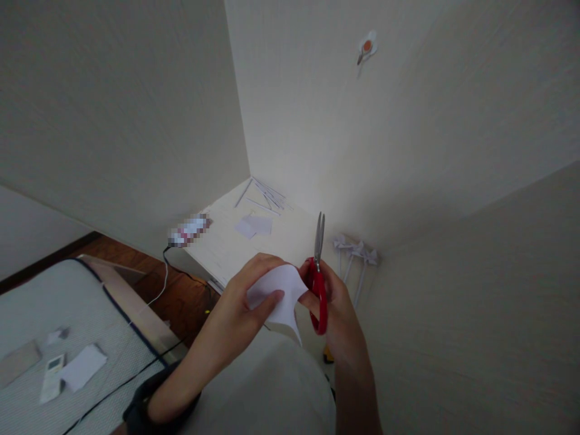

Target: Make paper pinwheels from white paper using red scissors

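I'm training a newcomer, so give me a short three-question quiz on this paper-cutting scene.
1. True or false: the right hand holds red-handled scissors.
2. What does the left hand hold? A) a remote B) white paper C) a cable
3. Which way do the blades point?

Key: 1. True. 2. B, the paper. 3. Up, away from the person, closed or nearly so.
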`<state>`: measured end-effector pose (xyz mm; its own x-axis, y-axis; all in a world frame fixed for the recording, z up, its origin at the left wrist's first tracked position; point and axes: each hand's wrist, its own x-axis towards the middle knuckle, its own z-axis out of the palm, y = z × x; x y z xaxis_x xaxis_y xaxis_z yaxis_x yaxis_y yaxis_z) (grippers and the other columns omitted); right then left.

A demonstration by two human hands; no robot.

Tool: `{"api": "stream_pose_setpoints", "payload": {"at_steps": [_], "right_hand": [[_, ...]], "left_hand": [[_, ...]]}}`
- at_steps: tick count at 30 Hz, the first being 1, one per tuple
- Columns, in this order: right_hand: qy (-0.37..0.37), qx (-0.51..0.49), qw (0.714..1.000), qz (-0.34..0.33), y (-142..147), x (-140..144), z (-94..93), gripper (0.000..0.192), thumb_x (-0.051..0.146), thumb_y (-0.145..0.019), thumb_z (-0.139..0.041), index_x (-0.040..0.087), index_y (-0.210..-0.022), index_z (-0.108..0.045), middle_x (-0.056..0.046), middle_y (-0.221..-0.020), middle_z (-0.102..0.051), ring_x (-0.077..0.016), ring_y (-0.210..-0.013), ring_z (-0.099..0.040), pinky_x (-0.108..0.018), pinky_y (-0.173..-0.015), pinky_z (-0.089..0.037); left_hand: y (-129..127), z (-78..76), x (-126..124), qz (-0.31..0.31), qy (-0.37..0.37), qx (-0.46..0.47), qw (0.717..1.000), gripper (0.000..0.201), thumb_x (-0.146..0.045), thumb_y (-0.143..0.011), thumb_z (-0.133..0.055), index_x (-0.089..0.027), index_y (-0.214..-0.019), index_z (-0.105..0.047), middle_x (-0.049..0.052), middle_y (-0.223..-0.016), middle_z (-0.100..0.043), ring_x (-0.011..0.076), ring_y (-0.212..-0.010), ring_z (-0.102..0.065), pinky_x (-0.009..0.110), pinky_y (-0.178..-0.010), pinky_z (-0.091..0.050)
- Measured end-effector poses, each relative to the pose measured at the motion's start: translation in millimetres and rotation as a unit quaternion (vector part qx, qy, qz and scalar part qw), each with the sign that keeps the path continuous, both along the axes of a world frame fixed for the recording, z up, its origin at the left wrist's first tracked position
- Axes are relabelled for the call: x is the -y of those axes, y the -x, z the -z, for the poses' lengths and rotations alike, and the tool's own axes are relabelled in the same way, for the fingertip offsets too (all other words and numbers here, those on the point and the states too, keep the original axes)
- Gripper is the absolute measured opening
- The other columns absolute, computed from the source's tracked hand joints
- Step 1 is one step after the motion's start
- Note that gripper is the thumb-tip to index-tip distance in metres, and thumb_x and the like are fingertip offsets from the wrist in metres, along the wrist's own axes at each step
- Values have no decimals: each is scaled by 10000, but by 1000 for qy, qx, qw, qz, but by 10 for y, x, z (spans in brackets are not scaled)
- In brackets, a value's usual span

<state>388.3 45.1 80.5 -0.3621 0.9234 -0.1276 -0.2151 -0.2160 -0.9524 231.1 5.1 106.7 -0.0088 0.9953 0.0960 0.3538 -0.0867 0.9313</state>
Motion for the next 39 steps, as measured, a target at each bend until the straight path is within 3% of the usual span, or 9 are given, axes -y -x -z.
{"api": "stream_pose_setpoints", "payload": {"at_steps": [9, 13, 20, 24, 32, 39], "right_hand": [[60, -83, 995, -19, 1, 19, 136, 184, 356, -748, -737, 237, -816, -614, 50, -609, -503, -106, -479, -412, -213, -453, -361], [63, -110, 992, -24, 1, 11, 185, 196, 416, -760, -709, 235, -800, -643, 18, -678, -560, -128, -526, -467, -237, -478, -378], [81, -121, 987, -71, 7, -32, 88, 269, 325, -647, -829, 229, -790, -621, 35, -703, -557, -106, -559, -452, -218, -500, -331], [41, -75, 994, -71, 16, -40, 49, 310, 225, -614, -846, 221, -787, -589, 56, -700, -536, -99, -603, -455, -210, -542, -334], [20, 49, 996, -68, 14, -3, -30, 345, 220, -614, -822, 229, -835, -557, 58, -761, -524, -119, -659, -442, -228, -582, -341], [7, 63, 995, -78, -12, 15, -47, 238, 140, -668, -770, 224, -779, -576, 75, -704, -510, -92, -602, -432, -212, -557, -340]], "left_hand": [[-17, 1, 21, 12, -41, -40, 998, 314, -113, -857, -599, -262, -1133, -577, 33, -1134, -603, 201, -1114, -543, 357, -995, -419], [-22, -12, 34, 14, -35, -36, 999, 349, -84, -852, -593, -277, -1141, -559, 15, -1154, -593, 177, -1108, -542, 317, -959, -438], [-50, -23, 35, 2, -10, 12, 1000, 371, -27, -819, -588, -274, -1096, -584, 4, -1112, -588, 165, -997, -593, 297, -870, -474], [-56, -7, 36, -7, -6, 45, 999, 454, 37, -766, -597, -267, -1103, -580, 2, -1096, -567, 153, -923, -618, 306, -856, -480], [-42, 69, 46, -18, -20, 90, 996, 487, 5, -738, -655, -277, -1129, -586, 27, -1135, -561, 195, -1020, -615, 328, -867, -500], [-39, 100, 29, -26, 76, 198, 977, 452, -33, -706, -617, -252, -1101, -608, 62, -1151, -641, 257, -1116, -610, 280, -704, -528]]}}
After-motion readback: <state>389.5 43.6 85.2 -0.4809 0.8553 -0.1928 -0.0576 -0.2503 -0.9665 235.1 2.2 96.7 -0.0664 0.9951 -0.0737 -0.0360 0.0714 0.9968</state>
